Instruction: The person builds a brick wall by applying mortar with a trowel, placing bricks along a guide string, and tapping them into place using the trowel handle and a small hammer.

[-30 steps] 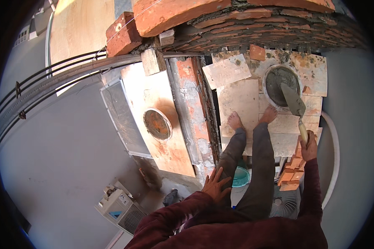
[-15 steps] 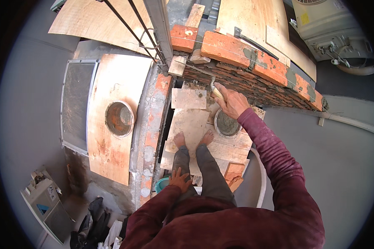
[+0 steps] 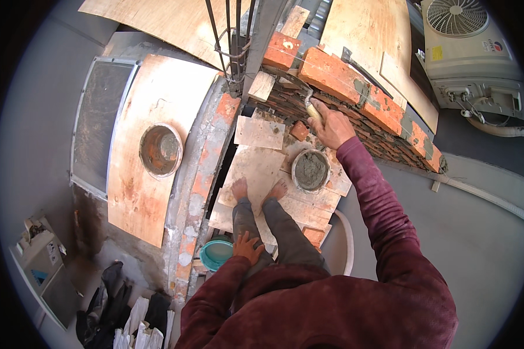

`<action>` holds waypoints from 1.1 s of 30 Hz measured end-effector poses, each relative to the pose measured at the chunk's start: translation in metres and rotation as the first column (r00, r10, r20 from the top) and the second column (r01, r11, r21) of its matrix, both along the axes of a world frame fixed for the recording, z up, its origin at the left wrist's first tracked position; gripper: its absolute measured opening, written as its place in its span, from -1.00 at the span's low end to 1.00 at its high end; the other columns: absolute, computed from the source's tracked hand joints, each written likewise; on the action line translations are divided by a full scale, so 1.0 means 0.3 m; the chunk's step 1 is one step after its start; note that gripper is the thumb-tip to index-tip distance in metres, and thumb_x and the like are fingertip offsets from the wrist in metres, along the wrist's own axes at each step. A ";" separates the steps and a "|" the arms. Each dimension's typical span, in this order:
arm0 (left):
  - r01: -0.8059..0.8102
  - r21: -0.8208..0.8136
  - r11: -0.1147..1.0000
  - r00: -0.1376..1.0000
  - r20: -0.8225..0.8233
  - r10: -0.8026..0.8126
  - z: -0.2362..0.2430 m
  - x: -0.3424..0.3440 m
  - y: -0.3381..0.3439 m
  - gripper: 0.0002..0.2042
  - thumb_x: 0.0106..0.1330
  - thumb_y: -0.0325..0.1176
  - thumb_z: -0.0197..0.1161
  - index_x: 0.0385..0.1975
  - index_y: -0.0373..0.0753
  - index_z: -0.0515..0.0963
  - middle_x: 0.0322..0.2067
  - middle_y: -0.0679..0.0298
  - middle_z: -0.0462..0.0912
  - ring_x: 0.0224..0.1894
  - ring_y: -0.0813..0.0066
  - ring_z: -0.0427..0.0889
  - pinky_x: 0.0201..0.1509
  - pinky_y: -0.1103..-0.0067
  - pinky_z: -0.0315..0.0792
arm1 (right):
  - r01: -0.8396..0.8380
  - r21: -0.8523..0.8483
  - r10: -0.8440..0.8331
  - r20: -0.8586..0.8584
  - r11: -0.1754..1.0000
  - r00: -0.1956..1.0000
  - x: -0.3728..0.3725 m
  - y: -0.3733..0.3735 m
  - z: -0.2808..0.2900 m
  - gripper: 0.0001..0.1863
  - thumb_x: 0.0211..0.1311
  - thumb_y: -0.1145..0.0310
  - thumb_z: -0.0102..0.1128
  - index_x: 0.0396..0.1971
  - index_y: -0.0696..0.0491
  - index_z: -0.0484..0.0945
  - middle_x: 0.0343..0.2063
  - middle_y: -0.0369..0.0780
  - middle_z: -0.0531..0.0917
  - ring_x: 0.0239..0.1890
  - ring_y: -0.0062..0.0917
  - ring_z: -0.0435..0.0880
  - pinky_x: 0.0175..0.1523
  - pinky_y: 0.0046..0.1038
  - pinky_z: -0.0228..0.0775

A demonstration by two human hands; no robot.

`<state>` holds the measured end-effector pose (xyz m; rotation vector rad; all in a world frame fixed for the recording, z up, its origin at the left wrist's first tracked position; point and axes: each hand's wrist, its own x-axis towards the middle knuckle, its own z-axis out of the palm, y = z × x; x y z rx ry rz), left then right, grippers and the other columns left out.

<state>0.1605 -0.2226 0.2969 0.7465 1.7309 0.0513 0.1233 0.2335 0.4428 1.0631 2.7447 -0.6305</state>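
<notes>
My right hand [image 3: 336, 127] is closed around the pale handle of a trowel [image 3: 312, 109]. The trowel's thin blade reaches up and left to the face of a brick wall [image 3: 367, 119], beside the gap between an end brick [image 3: 282, 51] and a longer top brick [image 3: 329, 74]. Grey mortar shows in the joints along the top course, and a string runs along it. Below the right hand, a bucket of mortar [image 3: 310, 171] stands on the boards. My left hand [image 3: 248, 249] rests on my left leg with its fingers spread, holding nothing.
My bare feet stand on wooden boards [image 3: 253, 166]. A loose brick piece [image 3: 299, 130] lies near the wall. Left are a low brick ledge [image 3: 201, 174], a plywood sheet [image 3: 137, 203] bearing another bucket [image 3: 161, 150], and upright rebar [image 3: 234, 41]. A teal bucket [image 3: 216, 253] sits by my left hand.
The view has shifted, bringing more of the air-conditioning unit and teal bucket into sight. My right hand has raised the trowel closer to the top bricks. My left hand stays on the leg.
</notes>
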 end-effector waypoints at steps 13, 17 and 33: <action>-0.215 0.400 0.891 0.962 -0.073 0.265 0.119 -0.075 0.260 -0.49 0.24 -0.17 0.21 0.13 -0.32 0.41 0.29 -0.02 0.21 0.37 0.03 0.09 0.42 0.34 0.04 | -0.009 -0.166 -0.037 -0.270 0.986 0.962 0.242 -0.038 0.477 -0.46 0.24 0.26 0.10 0.22 0.06 0.30 -0.22 0.09 0.62 -0.20 0.00 0.61 -0.09 -0.19 0.44; 0.099 0.734 0.672 0.912 -0.337 0.235 0.369 -0.302 0.686 -0.44 0.16 -0.47 0.11 0.23 -0.38 0.24 0.28 -0.06 0.18 0.37 -0.07 0.05 0.44 0.29 -0.02 | 0.062 -0.067 -0.077 -0.253 0.996 0.964 0.277 0.175 0.642 -0.50 0.30 0.25 0.01 0.19 0.13 0.31 -0.21 0.09 0.61 -0.17 -0.06 0.63 -0.04 -0.23 0.42; 0.462 0.620 0.634 0.779 -0.626 0.044 0.365 -0.755 1.458 -0.24 0.22 -0.27 0.17 0.35 -0.40 -0.05 0.39 -0.07 -0.12 0.44 -0.10 -0.21 0.45 0.12 -0.24 | -0.018 -0.432 0.159 0.292 0.902 0.943 -0.278 0.780 0.252 -0.60 0.27 0.18 -0.04 -0.02 0.10 0.52 -0.24 0.00 0.65 -0.19 -0.18 0.63 -0.03 -0.23 0.41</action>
